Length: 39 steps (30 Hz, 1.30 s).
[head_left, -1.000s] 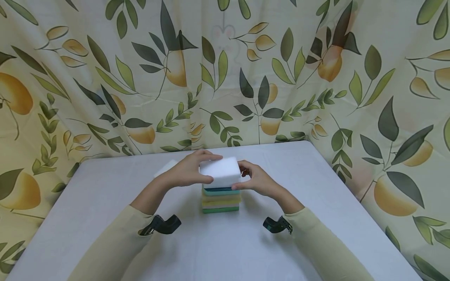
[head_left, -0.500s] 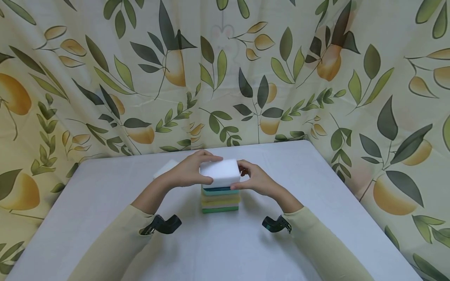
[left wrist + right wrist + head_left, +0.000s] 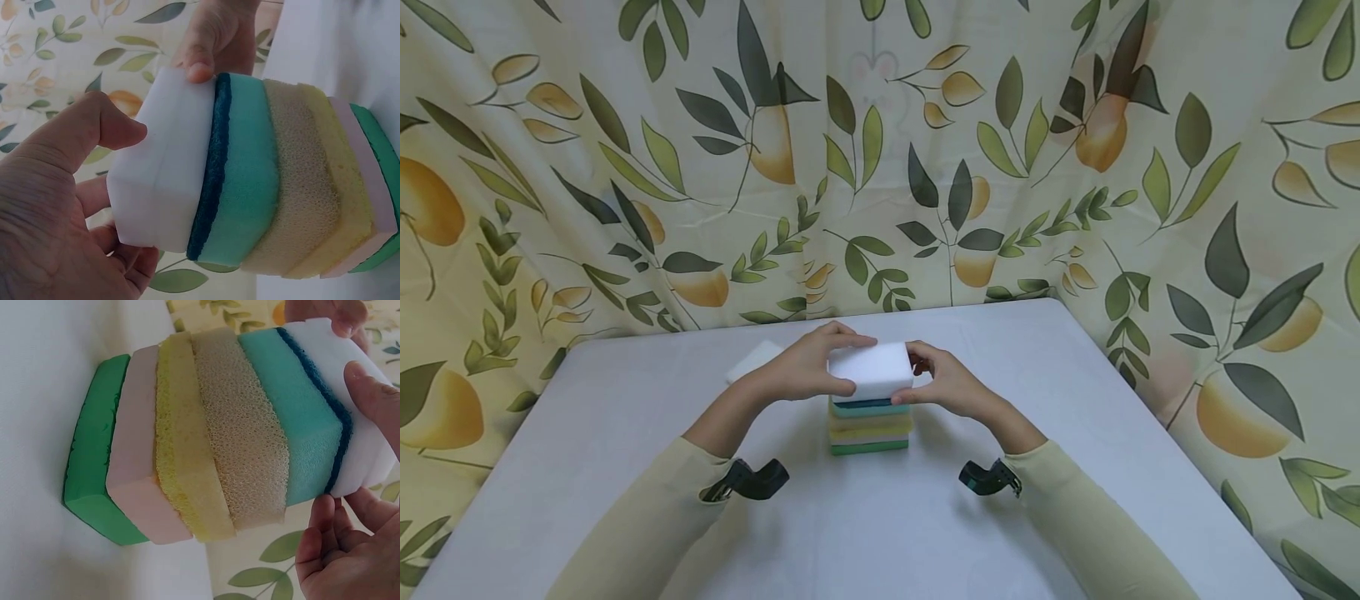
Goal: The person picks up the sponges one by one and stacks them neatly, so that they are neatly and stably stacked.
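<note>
A stack of sponges stands on the table, topped by a white sponge (image 3: 868, 375). My left hand (image 3: 808, 362) grips this one from the left, thumb on its near side and fingers behind. From the right, my right hand (image 3: 951, 383) holds it too, thumb low at its near corner. Beneath it lies a teal sponge (image 3: 250, 156) with a dark blue scouring layer on top. Lower come a porous beige sponge (image 3: 240, 437), a yellow sponge (image 3: 194, 444), a pink sponge (image 3: 140, 450) and a green sponge (image 3: 97, 456) at the bottom. The layers line up roughly, slightly offset.
A flat white piece (image 3: 756, 360) lies on the table behind my left wrist. The white-covered table (image 3: 865, 525) reaches back to a curtain (image 3: 880, 167) printed with fruit and leaves. Both wrists carry black camera mounts (image 3: 748, 479).
The white sponge's top has sunk slightly toward the stack. Both hands keep nearly the same place, and the sponges below look unchanged.
</note>
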{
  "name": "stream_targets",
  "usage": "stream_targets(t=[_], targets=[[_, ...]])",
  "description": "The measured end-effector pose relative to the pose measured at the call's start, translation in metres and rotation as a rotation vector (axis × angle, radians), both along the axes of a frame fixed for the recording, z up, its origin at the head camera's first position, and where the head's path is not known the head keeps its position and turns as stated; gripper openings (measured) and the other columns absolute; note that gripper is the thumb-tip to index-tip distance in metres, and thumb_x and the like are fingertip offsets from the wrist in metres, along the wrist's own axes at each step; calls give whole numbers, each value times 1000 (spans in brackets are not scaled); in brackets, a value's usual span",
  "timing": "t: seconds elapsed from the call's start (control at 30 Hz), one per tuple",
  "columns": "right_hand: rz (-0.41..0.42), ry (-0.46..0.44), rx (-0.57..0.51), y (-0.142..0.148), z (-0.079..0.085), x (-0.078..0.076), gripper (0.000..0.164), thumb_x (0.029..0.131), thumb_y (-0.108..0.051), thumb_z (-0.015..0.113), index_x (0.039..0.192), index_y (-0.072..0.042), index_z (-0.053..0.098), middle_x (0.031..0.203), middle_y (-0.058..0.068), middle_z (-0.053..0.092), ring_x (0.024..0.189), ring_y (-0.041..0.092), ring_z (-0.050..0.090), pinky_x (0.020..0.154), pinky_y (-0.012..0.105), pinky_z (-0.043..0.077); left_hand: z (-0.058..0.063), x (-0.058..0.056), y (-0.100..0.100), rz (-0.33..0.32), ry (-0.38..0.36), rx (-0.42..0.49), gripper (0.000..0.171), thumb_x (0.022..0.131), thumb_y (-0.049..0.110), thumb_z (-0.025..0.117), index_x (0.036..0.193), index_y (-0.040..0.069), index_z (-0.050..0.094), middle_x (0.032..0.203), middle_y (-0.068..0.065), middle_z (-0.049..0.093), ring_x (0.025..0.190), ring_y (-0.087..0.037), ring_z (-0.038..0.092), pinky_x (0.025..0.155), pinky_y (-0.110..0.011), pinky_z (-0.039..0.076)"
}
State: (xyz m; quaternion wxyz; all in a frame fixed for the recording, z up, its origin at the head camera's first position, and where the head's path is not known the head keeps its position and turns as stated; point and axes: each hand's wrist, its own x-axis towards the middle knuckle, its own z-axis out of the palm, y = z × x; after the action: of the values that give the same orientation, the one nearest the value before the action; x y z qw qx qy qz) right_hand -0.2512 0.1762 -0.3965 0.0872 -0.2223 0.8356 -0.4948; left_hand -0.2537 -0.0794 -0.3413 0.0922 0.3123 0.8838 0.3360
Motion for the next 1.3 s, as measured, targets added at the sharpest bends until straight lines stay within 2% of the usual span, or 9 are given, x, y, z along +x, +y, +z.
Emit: stream_targets(t=[0.3,0.53,0.77,1.07,1.3], targets=[[8,2,-3,1,3,1,70,74,-28,87,133,-9,54,117,8,58,103,27,50,94,58,41,-3,1,1,13,-18,-4,64,78,17,73,140,18,57,129,-8,50,111,-24,51,90,-38,48],[0,67,19,1,12,2,66,79,-26,83,136,-14,54,121,6,53,105,24,48,93,47,43,-3,1,1,18,-29,-9,65,79,18,73,142,18,55,131,-8,49,113,-24,51,91,-40,47],[3,116,-8,0,18,2,60,80,-20,82,135,-15,57,116,6,52,103,25,47,92,49,43,-3,2,1,21,-30,-17,65,80,20,73,142,18,54,132,-9,49,116,-25,50,94,-42,47],[-3,130,-17,-1,17,2,55,82,-20,80,133,-13,59,119,6,53,101,23,47,90,40,44,-5,3,-1,27,-58,30,65,82,22,73,144,20,52,135,-9,48,119,-26,50,95,-44,47],[9,128,-31,-2,17,2,55,81,-17,80,132,-13,60,120,6,53,101,25,48,90,42,44,-7,5,-9,60,-88,59,67,85,35,73,146,25,48,140,-7,46,118,-28,50,92,-45,49]])
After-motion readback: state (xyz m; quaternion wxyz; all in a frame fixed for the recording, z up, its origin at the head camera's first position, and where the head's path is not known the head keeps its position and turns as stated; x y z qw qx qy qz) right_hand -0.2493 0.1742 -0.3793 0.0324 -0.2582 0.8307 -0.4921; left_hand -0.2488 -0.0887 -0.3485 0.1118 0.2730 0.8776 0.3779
